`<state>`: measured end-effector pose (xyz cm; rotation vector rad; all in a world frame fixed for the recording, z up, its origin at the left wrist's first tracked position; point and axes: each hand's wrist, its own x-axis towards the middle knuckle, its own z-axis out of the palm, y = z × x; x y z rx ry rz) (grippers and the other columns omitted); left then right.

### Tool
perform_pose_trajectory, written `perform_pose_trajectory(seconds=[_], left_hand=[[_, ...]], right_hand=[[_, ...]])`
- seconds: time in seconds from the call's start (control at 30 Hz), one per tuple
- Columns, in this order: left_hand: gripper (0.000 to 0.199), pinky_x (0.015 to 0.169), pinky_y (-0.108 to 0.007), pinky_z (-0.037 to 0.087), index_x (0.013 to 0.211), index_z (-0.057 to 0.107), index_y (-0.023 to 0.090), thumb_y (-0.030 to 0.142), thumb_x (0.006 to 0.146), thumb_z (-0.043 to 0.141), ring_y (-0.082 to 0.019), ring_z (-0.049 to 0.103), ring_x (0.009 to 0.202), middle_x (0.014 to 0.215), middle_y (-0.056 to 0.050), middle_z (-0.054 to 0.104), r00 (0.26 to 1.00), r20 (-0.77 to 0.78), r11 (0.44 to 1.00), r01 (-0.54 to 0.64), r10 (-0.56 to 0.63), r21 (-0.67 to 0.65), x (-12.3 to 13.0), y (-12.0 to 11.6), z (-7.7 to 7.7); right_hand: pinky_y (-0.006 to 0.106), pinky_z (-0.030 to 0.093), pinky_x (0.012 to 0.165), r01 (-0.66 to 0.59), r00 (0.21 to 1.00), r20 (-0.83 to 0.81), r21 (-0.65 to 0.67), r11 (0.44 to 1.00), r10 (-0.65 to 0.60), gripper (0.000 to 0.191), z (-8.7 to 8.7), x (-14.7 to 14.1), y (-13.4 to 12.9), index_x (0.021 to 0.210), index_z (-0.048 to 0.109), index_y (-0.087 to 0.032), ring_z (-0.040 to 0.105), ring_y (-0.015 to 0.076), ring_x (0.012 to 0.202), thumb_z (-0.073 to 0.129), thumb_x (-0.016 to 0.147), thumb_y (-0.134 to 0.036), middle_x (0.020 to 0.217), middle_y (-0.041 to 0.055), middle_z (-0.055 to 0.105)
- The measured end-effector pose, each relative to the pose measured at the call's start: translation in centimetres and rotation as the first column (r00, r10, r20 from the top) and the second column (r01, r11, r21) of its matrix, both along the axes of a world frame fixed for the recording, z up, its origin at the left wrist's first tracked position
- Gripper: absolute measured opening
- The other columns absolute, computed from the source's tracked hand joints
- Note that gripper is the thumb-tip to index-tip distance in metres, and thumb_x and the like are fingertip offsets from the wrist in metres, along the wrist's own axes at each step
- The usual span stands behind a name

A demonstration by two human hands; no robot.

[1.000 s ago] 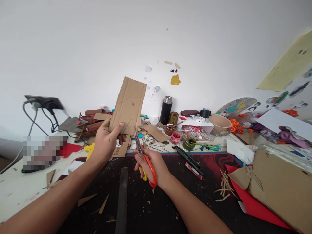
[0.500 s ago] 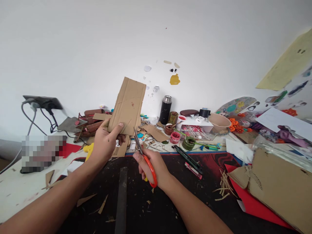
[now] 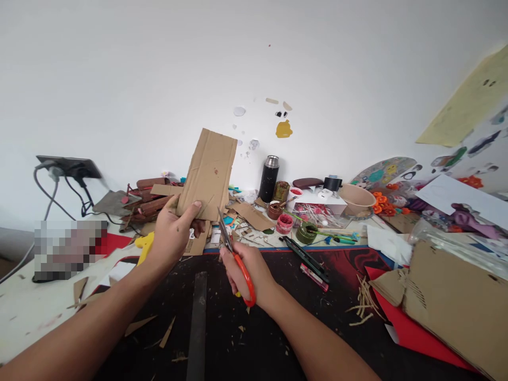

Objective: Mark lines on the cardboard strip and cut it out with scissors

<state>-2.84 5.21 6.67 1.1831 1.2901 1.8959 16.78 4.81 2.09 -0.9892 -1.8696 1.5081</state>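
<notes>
My left hand (image 3: 177, 227) grips the lower edge of a tall piece of brown cardboard (image 3: 212, 172), its thumb on the near face. The cardboard stands up tilted above the table, with fold lines along its length. In my right hand (image 3: 248, 267) is a pair of scissors (image 3: 246, 283) with red-orange handles. The blades point up and to the left, their tips close to the cardboard's lower right corner. Whether the tips touch it I cannot tell. Below the hands, a dark metal ruler (image 3: 197, 323) lies on the black mat (image 3: 222, 349).
Behind the hands stand a black thermos (image 3: 269, 179), paint jars (image 3: 284, 223) and a bowl (image 3: 357, 200). A green cutter (image 3: 305, 259) lies right of the scissors. A cardboard box (image 3: 452, 301) sits at the right, a power strip (image 3: 69, 166) at the left.
The cardboard has dipped very slightly. My right hand has shifted a little on the scissors; both hands keep their holds.
</notes>
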Motion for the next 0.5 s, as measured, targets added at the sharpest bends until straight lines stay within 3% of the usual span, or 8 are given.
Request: perform_pose_trajectory(seconds=[0.5], left_hand=[[0.032, 0.035, -0.024, 0.041, 0.094, 0.060, 0.022, 0.045, 0.085, 0.081, -0.012, 0.055, 0.039, 0.064, 0.006, 0.061, 1.000, -0.020, 1.000, -0.012, 0.012, -0.013, 0.21, 0.03, -0.11]], right_hand=[[0.026, 0.035, 0.044, 0.035, 0.999, -0.001, -0.011, 0.999, -0.035, 0.041, -0.05, -0.18, -0.38, 0.083, 0.057, -0.026, 0.051, 0.0158, 0.040, 0.062, 0.107, -0.059, 0.049, -0.0051, 0.050]])
